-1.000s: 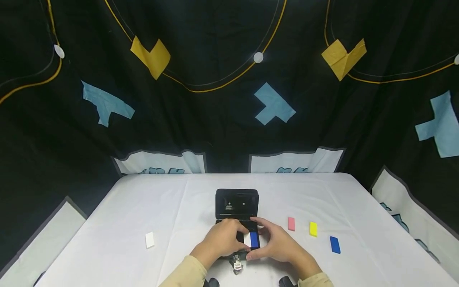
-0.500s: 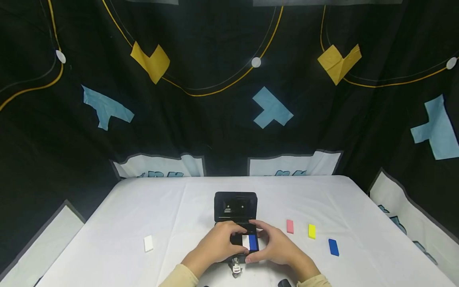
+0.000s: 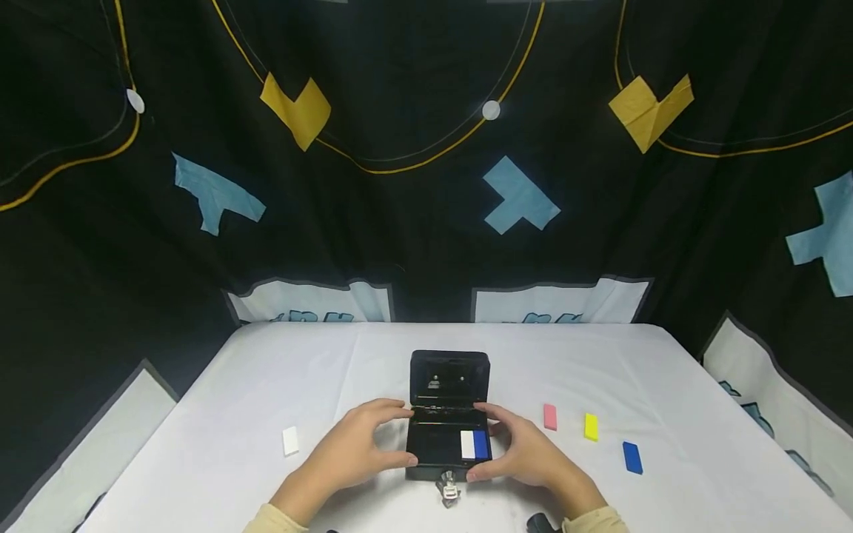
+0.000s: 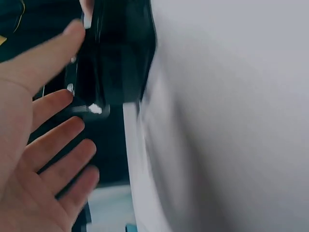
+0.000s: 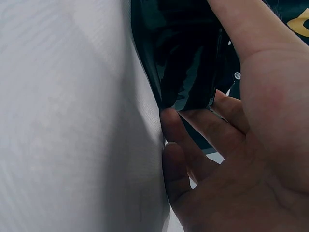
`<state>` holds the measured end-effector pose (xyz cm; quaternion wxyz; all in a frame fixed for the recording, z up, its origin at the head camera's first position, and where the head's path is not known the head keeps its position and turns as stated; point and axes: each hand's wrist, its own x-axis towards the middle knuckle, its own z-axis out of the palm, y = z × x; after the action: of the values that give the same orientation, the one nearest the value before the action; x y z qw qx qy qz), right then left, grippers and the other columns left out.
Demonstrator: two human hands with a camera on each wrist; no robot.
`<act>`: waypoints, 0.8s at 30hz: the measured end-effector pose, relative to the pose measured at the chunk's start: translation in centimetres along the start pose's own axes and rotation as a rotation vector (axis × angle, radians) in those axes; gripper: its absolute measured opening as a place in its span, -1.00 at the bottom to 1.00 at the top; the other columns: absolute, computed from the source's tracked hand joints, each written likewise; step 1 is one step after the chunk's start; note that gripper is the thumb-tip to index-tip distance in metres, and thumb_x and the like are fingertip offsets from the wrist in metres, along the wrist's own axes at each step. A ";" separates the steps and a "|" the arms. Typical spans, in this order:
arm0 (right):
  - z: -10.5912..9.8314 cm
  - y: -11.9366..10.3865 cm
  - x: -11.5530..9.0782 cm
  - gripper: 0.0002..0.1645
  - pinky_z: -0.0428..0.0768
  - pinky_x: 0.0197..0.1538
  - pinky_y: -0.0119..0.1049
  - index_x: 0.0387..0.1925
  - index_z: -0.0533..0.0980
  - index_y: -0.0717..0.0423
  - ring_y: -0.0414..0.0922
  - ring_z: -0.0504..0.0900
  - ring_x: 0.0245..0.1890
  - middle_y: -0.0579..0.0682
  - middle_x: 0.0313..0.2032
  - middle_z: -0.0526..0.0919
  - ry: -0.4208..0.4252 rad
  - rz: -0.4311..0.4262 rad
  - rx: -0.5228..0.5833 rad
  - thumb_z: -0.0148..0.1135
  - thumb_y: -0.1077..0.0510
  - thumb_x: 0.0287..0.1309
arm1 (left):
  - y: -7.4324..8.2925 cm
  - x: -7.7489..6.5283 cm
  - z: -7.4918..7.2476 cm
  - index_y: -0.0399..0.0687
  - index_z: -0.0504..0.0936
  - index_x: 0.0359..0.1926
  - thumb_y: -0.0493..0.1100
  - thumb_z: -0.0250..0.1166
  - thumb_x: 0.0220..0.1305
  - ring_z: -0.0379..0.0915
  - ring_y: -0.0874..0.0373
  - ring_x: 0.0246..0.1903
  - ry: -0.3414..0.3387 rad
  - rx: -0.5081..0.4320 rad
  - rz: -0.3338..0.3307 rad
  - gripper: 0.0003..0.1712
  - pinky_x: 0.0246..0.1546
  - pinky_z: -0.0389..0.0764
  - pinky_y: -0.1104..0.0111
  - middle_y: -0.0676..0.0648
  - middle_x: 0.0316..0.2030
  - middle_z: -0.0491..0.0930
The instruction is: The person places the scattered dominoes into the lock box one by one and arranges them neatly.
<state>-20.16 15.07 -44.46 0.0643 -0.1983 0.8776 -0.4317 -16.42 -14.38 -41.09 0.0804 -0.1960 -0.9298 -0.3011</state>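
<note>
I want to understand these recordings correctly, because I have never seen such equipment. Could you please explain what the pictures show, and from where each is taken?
There is no machine here, only a person's two bare hands. The wide view comes from a camera on the head; the two close views come from cameras worn on the wrists, so they look turned sideways.

On a white table stands an open black box. Inside, toward its right, a white block and a blue block lie side by side. Left of the box is a second white block; to the right are a pink block, a yellow block and a second blue block.

The right hand holds the box's right side; the left hand is spread at its left side.
</note>
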 end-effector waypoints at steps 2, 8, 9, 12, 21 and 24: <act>0.0 0.1 -0.1 0.24 0.31 0.26 0.36 0.40 0.38 -0.07 0.11 0.53 0.16 0.02 0.10 0.63 0.001 0.002 -0.005 0.76 -0.18 -0.43 | -0.7 -0.8 -0.4 0.06 0.66 0.17 0.23 0.65 -0.20 0.42 -0.11 0.24 0.023 0.016 -0.025 -0.15 0.25 0.39 -0.12 -0.03 0.21 0.57; 0.0 0.1 -0.1 0.24 0.33 0.25 0.34 0.40 0.39 -0.06 0.07 0.54 0.11 0.00 0.07 0.64 0.001 -0.005 0.010 0.76 -0.16 -0.41 | -2.8 -2.8 -2.2 0.19 0.61 0.22 0.41 0.64 -0.41 0.42 -0.04 0.23 0.062 0.051 -0.128 0.05 0.25 0.32 -0.16 0.07 0.20 0.56; 0.0 0.1 -0.1 0.24 0.33 0.25 0.34 0.40 0.39 -0.06 0.06 0.54 0.11 0.00 0.07 0.64 0.003 -0.006 0.012 0.76 -0.16 -0.42 | -3.3 -3.0 -2.7 0.19 0.60 0.23 0.42 0.64 -0.40 0.41 -0.05 0.23 0.066 0.052 -0.147 0.06 0.26 0.30 -0.18 0.05 0.20 0.56; 0.1 0.0 -0.1 0.24 0.33 0.25 0.34 0.40 0.39 -0.06 0.07 0.54 0.12 0.01 0.08 0.63 0.005 -0.001 0.016 0.76 -0.16 -0.42 | -4.7 -3.8 -4.3 0.16 0.59 0.25 0.40 0.63 -0.37 0.42 -0.11 0.23 0.082 0.067 -0.203 0.06 0.23 0.25 -0.21 -0.04 0.21 0.56; 0.1 0.0 -0.2 0.24 0.35 0.25 0.32 0.40 0.39 -0.06 0.05 0.54 0.09 -0.02 0.07 0.63 -0.001 0.005 0.012 0.76 -0.16 -0.41 | -9.2 -6.0 -7.2 -0.03 0.55 0.29 0.33 0.63 -0.26 0.30 -0.35 0.26 0.093 0.081 -0.400 0.07 0.05 0.16 -0.22 -0.32 0.25 0.48; -0.1 0.0 -0.1 0.24 0.36 0.24 0.30 0.40 0.38 -0.06 0.01 0.55 0.06 -0.05 0.03 0.64 -0.004 -0.007 0.006 0.75 -0.16 -0.41 | -10.2 -6.4 -7.4 -0.04 0.56 0.28 0.34 0.63 -0.28 0.29 -0.38 0.25 0.074 0.073 -0.459 0.07 0.02 0.20 -0.27 -0.38 0.26 0.45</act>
<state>-20.07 15.17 -44.44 0.0653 -0.2021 0.8755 -0.4341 -14.58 -28.28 -42.22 0.0511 0.0351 -0.9566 -0.2848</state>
